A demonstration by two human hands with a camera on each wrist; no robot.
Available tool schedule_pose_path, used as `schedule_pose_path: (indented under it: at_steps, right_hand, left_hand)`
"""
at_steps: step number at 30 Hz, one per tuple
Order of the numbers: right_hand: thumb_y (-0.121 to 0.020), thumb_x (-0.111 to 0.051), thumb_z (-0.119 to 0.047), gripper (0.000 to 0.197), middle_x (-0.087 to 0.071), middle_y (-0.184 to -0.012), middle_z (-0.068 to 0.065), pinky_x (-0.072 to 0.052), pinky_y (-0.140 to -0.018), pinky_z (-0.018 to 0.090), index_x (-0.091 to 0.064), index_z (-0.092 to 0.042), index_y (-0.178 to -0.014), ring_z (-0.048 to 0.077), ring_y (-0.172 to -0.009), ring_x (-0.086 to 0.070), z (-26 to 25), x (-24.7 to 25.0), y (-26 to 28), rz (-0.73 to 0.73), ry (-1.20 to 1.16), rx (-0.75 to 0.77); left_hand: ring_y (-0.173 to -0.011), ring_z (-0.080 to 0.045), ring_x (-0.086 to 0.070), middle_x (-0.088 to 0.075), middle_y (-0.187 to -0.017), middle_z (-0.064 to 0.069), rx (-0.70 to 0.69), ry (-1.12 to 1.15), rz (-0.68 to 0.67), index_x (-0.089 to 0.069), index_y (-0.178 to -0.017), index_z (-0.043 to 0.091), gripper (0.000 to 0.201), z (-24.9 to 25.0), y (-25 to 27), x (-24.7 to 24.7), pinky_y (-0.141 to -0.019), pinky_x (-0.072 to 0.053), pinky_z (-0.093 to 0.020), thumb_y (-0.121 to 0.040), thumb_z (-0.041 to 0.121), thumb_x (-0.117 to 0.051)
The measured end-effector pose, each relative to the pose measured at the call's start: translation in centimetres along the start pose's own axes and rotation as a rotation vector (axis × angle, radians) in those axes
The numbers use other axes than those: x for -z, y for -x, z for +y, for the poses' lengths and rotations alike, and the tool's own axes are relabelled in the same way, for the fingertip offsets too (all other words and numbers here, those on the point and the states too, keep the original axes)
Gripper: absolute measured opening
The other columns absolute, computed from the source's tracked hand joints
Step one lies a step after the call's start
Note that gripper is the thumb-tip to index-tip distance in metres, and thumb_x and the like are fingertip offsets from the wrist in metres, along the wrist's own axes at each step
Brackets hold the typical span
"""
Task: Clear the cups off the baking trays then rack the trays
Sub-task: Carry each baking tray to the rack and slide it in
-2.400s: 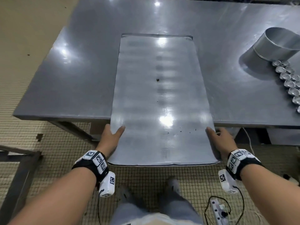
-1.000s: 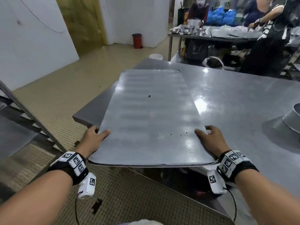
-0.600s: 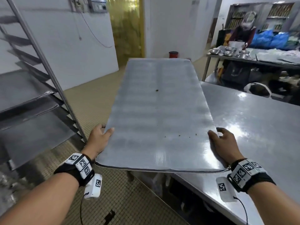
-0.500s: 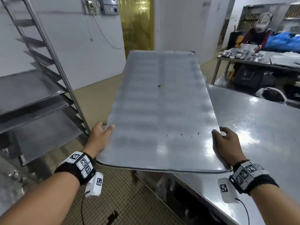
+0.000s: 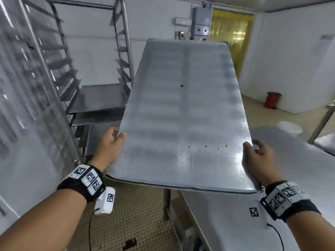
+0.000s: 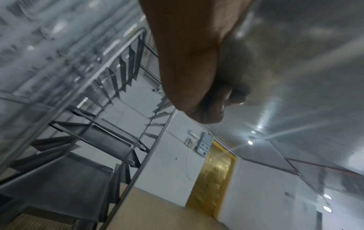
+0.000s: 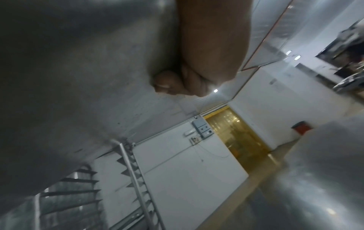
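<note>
The baking tray [image 5: 183, 113], bare except for crumbs, has left the table [image 5: 282, 158] and now faces the rack [image 5: 94, 98], where other trays already sit; racking is the step in hand. The left hand [image 5: 108, 144] and right hand [image 5: 259, 160] each grip a long edge, thumbs on top, fingers curled beneath.
</note>
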State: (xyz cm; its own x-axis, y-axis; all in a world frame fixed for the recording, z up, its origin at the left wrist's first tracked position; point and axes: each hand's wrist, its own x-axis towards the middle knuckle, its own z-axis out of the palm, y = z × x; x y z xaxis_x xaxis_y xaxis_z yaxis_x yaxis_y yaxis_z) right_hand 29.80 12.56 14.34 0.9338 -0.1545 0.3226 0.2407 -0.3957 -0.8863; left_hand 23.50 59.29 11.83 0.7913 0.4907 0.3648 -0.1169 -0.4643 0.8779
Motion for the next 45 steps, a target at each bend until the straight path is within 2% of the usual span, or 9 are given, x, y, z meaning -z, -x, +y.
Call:
schedule_pose_path:
  at_steps: [4, 8, 10, 17, 24, 28, 32, 40, 45]
  right_hand:
    - [-0.099, -0.059, -0.026, 0.022, -0.070, -0.070, 0.009, -0.047, -0.062, 0.027, -0.061, -0.015, -0.118, 0.021, -0.062, -0.064, -1.6, -3.0, -2.5, -0.095, -0.054, 0.085]
    - [-0.100, -0.059, -0.027, 0.015, -0.068, -0.067, 0.008, -0.046, -0.050, 0.017, -0.055, -0.021, -0.114, 0.010, -0.050, -0.062, -4.0, -6.9, -3.4, -0.205, -0.125, 0.142]
    - [-0.100, -0.059, -0.029, 0.017, -0.069, -0.067, 0.007, -0.047, -0.054, 0.025, -0.056, -0.020, -0.115, 0.005, -0.047, -0.061, -4.9, -9.3, -3.7, -0.255, -0.173, 0.155]
    - [-0.099, -0.062, -0.032, 0.021, -0.073, -0.074, 0.007, -0.047, -0.059, 0.028, -0.058, -0.019, -0.115, 0.009, -0.054, -0.066, -8.8, -16.8, -3.9, -0.374, -0.220, 0.232]
    - [-0.088, -0.065, -0.053, 0.044, -0.077, -0.083, 0.004, -0.054, -0.068, 0.033, -0.065, -0.018, -0.115, 0.020, -0.069, -0.071, -8.5, -23.1, -4.7, -0.503, -0.193, 0.170]
    - [-0.097, -0.063, -0.036, 0.025, -0.074, -0.081, 0.003, -0.050, -0.065, 0.028, -0.067, -0.014, -0.106, 0.019, -0.070, -0.070, -8.1, -24.3, -3.9, -0.538, -0.091, 0.166]
    - [-0.098, -0.062, -0.035, 0.022, -0.073, -0.080, -0.001, -0.047, -0.057, 0.024, -0.066, -0.015, -0.105, 0.015, -0.069, -0.069, -6.3, -25.5, -3.1, -0.581, -0.003, 0.143]
    - [-0.088, -0.067, -0.052, 0.042, -0.078, -0.086, 0.006, -0.055, -0.072, 0.035, -0.069, -0.015, -0.109, 0.023, -0.075, -0.072, -2.2, -28.4, -3.3, -0.642, -0.029, -0.005]
    - [-0.098, -0.063, -0.034, 0.024, -0.070, -0.076, -0.003, -0.044, -0.059, 0.020, -0.066, -0.010, -0.098, 0.011, -0.067, -0.065, -4.1, -29.0, -2.8, -0.602, 0.083, 0.090]
  left_hand:
    - [-0.096, -0.019, -0.069, -0.071, -0.102, 0.006, -0.013, -0.043, 0.137, -0.063, -0.108, 0.025, 0.015, 1.7, 2.0, 4.4, -0.083, -0.053, -0.036, -0.097, 0.035, -0.065]
    - [-0.102, -0.024, -0.068, -0.071, -0.105, 0.002, 0.003, -0.078, 0.241, -0.062, -0.114, 0.018, 0.021, 2.9, 3.8, 9.4, -0.093, -0.055, -0.045, -0.099, 0.032, -0.063]
    - [-0.102, -0.020, -0.068, -0.070, -0.104, 0.007, 0.016, -0.121, 0.291, -0.063, -0.111, 0.023, 0.019, 3.2, 4.7, 12.1, -0.096, -0.054, -0.048, -0.098, 0.037, -0.063]
    - [-0.099, -0.021, -0.059, -0.061, -0.106, 0.000, 0.070, -0.229, 0.414, -0.056, -0.111, 0.020, 0.013, 4.6, 6.3, 18.4, -0.085, -0.044, -0.032, -0.101, 0.029, -0.059]
    - [-0.094, -0.023, -0.066, -0.068, -0.106, -0.004, 0.188, -0.249, 0.383, -0.063, -0.114, 0.012, 0.026, 0.9, 5.3, 22.5, -0.079, -0.052, -0.033, -0.099, 0.034, -0.061]
    - [-0.098, -0.027, -0.068, -0.069, -0.111, -0.007, 0.312, -0.258, 0.335, -0.061, -0.120, 0.013, 0.040, -2.1, 5.2, 22.9, -0.090, -0.057, -0.045, -0.096, 0.046, -0.063]
    - [-0.085, -0.018, -0.063, -0.066, -0.104, -0.006, 0.390, -0.285, 0.316, -0.060, -0.110, 0.011, 0.026, -4.4, 5.7, 21.8, -0.075, -0.051, -0.033, -0.099, 0.034, -0.061]
    - [-0.078, -0.015, -0.059, -0.062, -0.094, -0.004, 0.453, -0.306, 0.287, -0.059, -0.103, 0.013, 0.018, -8.0, 5.5, 20.9, -0.066, -0.044, -0.027, -0.099, 0.030, -0.062]
    - [-0.079, -0.019, -0.059, -0.064, -0.099, -0.010, 0.452, -0.305, 0.276, -0.057, -0.109, 0.012, 0.020, -9.3, 3.8, 21.4, -0.062, -0.042, -0.025, -0.099, 0.029, -0.062]
